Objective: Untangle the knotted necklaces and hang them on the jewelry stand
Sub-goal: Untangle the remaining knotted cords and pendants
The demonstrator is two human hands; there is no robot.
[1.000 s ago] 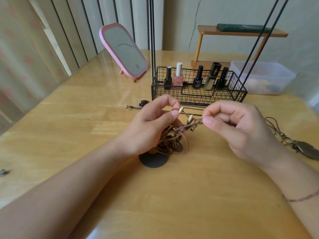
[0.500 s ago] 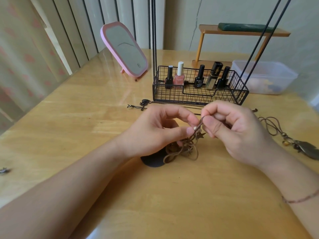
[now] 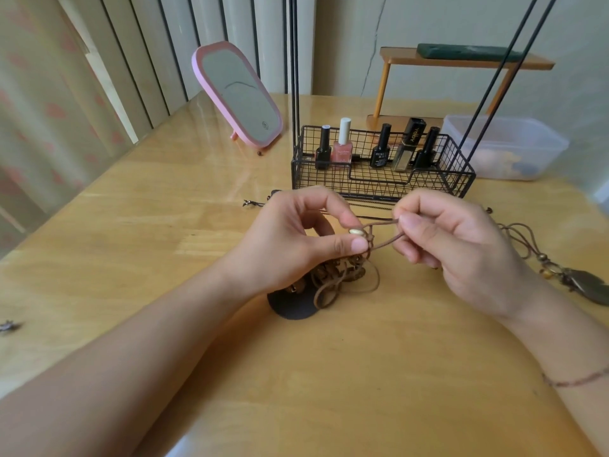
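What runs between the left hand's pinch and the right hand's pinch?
In the head view, a loop of brown cord spans the gap from the left hand to the right hand, held above the table.

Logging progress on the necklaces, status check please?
Left hand pinching pale bead, right hand pinching brown cord. Tangle still knotted, on table. Nothing on the stand rods in view.
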